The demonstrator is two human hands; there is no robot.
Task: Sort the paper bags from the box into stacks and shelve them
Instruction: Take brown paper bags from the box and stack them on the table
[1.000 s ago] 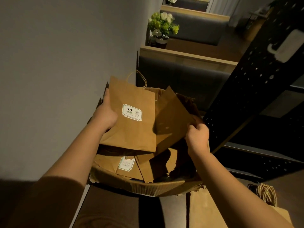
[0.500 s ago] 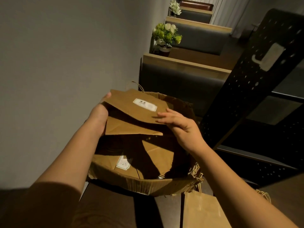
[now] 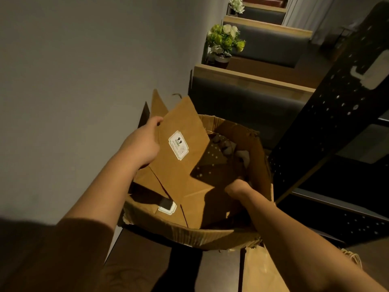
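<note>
left hand (image 3: 145,144) grips the labelled paper bag (image 3: 185,157) by its edge, bag tilted up over the box (image 3: 261,165). right hand (image 3: 236,187) is down inside the box, fingers out of sight, so whether it grips anything can't be told. more bags (image 3: 195,207) lie beneath both hands, another bag (image 3: 263,270) on the bench under the right forearm.

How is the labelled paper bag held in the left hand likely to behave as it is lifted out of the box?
The labelled paper bag lies folded flat and keeps straight edges in the left hand, so it is probably fairly stiff but creasable. One hand raises it, so it is likely light. Plain kraft paper should not slip much.
</note>
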